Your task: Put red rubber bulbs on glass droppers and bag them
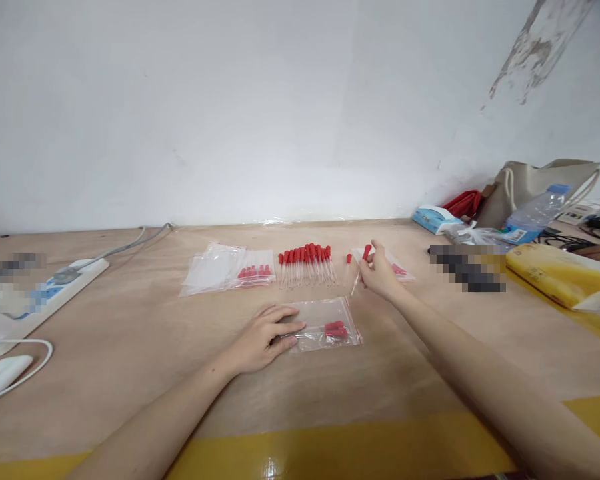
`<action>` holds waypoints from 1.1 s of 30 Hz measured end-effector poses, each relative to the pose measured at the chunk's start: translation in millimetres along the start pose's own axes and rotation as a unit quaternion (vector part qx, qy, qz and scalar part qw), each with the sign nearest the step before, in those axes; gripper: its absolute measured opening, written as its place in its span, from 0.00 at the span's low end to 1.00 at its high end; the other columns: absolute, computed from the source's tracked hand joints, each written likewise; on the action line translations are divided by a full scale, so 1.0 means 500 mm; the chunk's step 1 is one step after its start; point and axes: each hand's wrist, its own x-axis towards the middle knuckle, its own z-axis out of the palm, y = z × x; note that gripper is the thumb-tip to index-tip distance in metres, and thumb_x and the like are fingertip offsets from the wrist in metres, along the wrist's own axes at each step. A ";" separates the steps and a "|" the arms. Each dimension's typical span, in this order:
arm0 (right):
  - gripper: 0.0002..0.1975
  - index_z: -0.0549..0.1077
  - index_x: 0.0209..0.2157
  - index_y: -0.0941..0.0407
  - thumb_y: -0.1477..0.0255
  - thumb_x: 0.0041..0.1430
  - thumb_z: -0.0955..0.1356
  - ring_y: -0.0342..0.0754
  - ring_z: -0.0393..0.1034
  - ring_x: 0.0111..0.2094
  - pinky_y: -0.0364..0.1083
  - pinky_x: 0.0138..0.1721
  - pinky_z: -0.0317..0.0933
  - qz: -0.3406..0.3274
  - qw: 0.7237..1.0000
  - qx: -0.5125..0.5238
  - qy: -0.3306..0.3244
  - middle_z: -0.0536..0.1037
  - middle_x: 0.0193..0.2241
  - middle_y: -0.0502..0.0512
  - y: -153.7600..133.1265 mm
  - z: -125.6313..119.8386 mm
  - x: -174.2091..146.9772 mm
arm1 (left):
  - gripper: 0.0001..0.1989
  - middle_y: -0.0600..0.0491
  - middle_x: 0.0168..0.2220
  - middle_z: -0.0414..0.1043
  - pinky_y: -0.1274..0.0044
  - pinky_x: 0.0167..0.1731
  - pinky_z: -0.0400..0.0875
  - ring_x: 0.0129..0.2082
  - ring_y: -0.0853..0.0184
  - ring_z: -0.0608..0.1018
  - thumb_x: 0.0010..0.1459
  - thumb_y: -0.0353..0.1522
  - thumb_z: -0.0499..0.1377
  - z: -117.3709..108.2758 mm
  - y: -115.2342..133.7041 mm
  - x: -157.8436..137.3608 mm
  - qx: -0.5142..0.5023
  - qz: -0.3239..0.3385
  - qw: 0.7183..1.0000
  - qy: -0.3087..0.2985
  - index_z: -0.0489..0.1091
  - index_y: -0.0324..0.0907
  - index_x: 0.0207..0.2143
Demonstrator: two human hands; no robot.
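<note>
My left hand (265, 337) lies with fingers spread on the left end of a clear zip bag (313, 310). Inside that bag a few red dropper bulbs (336, 329) show at the right end. My right hand (377, 272) pinches a dropper (367, 253) with a red bulb and thin clear tube pointing down. Beside it, on its left, another single dropper (349, 260) lies on the table. Further left is a row of several red-topped droppers (305, 257). Partly behind my right hand rests a bag with red bulbs (399, 269).
At the left lie a stack of clear bags (213, 267) and a bag of red bulbs (255, 272). A white power strip (75, 280) with cables lies far left. To the right are a yellow tissue pack (560, 273), a plastic bottle (540, 210), a blue box (435, 219) and a grey bag (530, 180).
</note>
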 end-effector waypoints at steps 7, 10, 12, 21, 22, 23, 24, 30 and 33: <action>0.29 0.48 0.49 0.52 0.66 0.47 0.64 0.42 0.65 0.18 0.44 0.18 0.65 0.071 0.959 0.271 0.048 0.62 0.25 0.45 0.047 0.012 -0.107 | 0.16 0.52 0.53 0.61 0.63 0.52 0.55 0.53 0.62 0.62 0.59 0.38 0.50 0.005 -0.007 -0.001 -0.005 0.000 1.000 0.004 0.65 0.52 0.49; 0.24 0.51 0.42 0.51 0.65 0.45 0.66 0.44 0.69 0.23 0.47 0.27 0.68 0.099 0.934 0.342 0.035 0.64 0.24 0.45 0.033 0.022 -0.125 | 0.16 0.53 0.54 0.61 0.64 0.53 0.55 0.54 0.62 0.62 0.60 0.38 0.49 0.005 -0.006 -0.001 0.006 -0.004 1.000 -0.002 0.65 0.52 0.50; 0.20 0.54 0.37 0.52 0.63 0.45 0.67 0.44 0.70 0.25 0.47 0.31 0.68 0.106 0.922 0.371 -0.008 0.67 0.25 0.46 0.023 0.023 -0.135 | 0.17 0.53 0.54 0.60 0.65 0.53 0.55 0.54 0.63 0.62 0.60 0.39 0.49 0.003 -0.002 -0.001 0.013 -0.008 1.000 -0.004 0.63 0.52 0.51; 0.12 0.69 0.28 0.58 0.65 0.41 0.70 0.36 0.56 0.18 0.38 0.20 0.53 -0.046 0.966 0.127 -0.220 0.68 0.22 0.46 0.040 0.006 -0.117 | 0.23 0.50 0.55 0.60 0.67 0.53 0.57 0.54 0.63 0.62 0.59 0.39 0.50 0.001 0.005 -0.001 0.007 -0.020 1.000 0.019 0.55 0.45 0.56; 0.12 0.70 0.28 0.58 0.66 0.41 0.70 0.36 0.57 0.19 0.38 0.20 0.53 -0.069 0.966 0.116 -0.222 0.69 0.26 0.47 0.041 0.007 -0.112 | 0.23 0.50 0.55 0.60 0.67 0.53 0.57 0.54 0.63 0.62 0.59 0.38 0.50 0.002 0.004 -0.001 0.007 -0.021 1.000 0.020 0.55 0.45 0.56; 0.11 0.71 0.28 0.58 0.66 0.41 0.70 0.36 0.58 0.20 0.38 0.21 0.54 -0.080 0.963 0.116 -0.232 0.70 0.28 0.49 0.042 0.008 -0.108 | 0.23 0.50 0.55 0.60 0.67 0.53 0.57 0.54 0.63 0.62 0.59 0.38 0.50 0.002 0.004 -0.001 0.006 -0.021 1.000 0.020 0.55 0.45 0.56; 0.11 0.72 0.28 0.58 0.66 0.42 0.70 0.37 0.59 0.21 0.39 0.22 0.55 -0.082 0.959 0.121 -0.243 0.71 0.29 0.50 0.041 0.009 -0.106 | 0.23 0.50 0.55 0.60 0.67 0.53 0.57 0.54 0.63 0.62 0.58 0.38 0.51 0.002 0.003 -0.001 0.006 -0.020 1.000 0.020 0.55 0.45 0.56; 0.10 0.76 0.32 0.56 0.69 0.53 0.64 0.45 0.66 0.36 0.45 0.39 0.59 -0.163 0.952 0.083 -0.244 0.72 0.33 0.54 0.029 0.013 -0.117 | 0.22 0.49 0.54 0.61 0.66 0.52 0.58 0.53 0.62 0.63 0.59 0.39 0.50 0.001 0.005 0.000 0.006 -0.017 1.000 0.020 0.56 0.45 0.55; 0.11 0.76 0.32 0.55 0.72 0.53 0.62 0.46 0.66 0.37 0.45 0.40 0.59 -0.208 0.949 0.057 -0.231 0.72 0.34 0.55 0.023 0.022 -0.124 | 0.21 0.50 0.54 0.61 0.66 0.53 0.56 0.54 0.63 0.62 0.59 0.38 0.50 0.001 0.005 0.000 0.009 -0.014 1.000 0.015 0.57 0.46 0.55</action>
